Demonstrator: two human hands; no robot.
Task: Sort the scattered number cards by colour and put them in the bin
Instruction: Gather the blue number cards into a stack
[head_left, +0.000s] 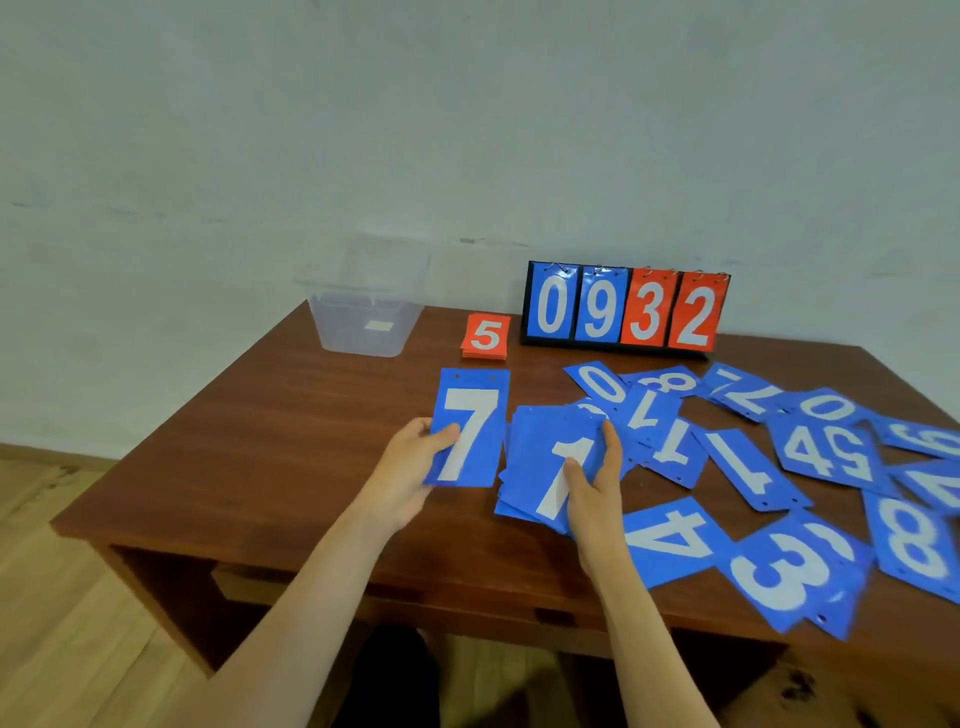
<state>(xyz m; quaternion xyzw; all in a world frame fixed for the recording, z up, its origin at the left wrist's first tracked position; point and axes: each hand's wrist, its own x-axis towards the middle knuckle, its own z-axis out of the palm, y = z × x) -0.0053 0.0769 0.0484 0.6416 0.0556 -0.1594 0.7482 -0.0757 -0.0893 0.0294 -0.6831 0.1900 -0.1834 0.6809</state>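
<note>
Hands (410, 470) on cards (558, 467); bin (363, 322) cardless.

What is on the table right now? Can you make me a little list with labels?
left hand: grip on the blue 7 card
right hand: grip on a stack of blue cards, a 1 on top
red pile: stack with a 5 on top, left of the scoreboard
scoreboard: upright at the table's back, shows 0 9 3 2
bin: clear plastic, back left; holds no number cards
loose blue cards: scattered face up on the right
table: brown wood
</note>
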